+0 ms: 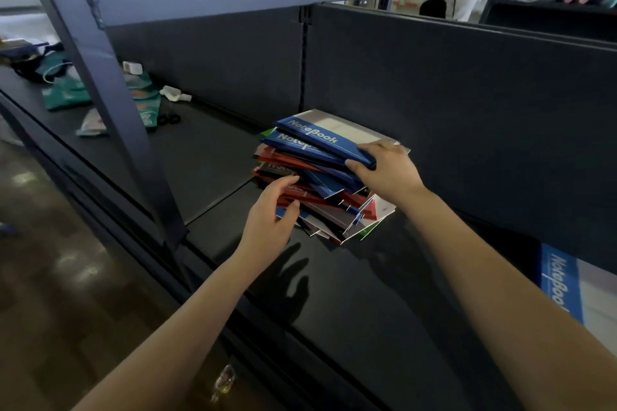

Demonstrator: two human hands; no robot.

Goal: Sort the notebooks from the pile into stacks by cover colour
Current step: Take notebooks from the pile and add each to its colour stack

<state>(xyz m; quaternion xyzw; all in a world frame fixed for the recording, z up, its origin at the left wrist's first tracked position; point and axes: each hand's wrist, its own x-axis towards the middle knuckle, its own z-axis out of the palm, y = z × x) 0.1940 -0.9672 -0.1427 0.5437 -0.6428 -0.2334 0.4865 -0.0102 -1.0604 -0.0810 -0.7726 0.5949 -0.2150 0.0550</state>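
The pile (pixel 320 190) sits on a dark shelf (pixel 367 294), close against the back panel (pixel 434 77), a mix of blue, red and green covers fanned out at different angles rather than squared up. The right hand (pixel 387 170) grips the top notebook (pixel 320 137), a blue one, at its near-right corner: fingers curl over the cover and the thumb tucks under the near edge. That looks like a hold for lifting or sliding it off the pile. Whether the second blue cover just beneath is caught in the same grip I cannot tell.

The left hand (pixel 267 213) is curved round the pile's near-left edge, fingers on a red cover and thumb lower down, pinching the lower books. It probably serves to steady the loose pile so that nothing below shifts when the top one comes away.

The top notebook lies flat, cover up. Its long axis runs from far left to near right, slanted to the shelf's front edge, with the blue title band along its near-left long side and the lettering reading toward the right hand.

Another blue notebook (pixel 561 284) lies flat on the shelf well to the right, at the frame's edge, its band running roughly front to back. It is likely the start of the blue stack, and the natural place for the gripped one to go
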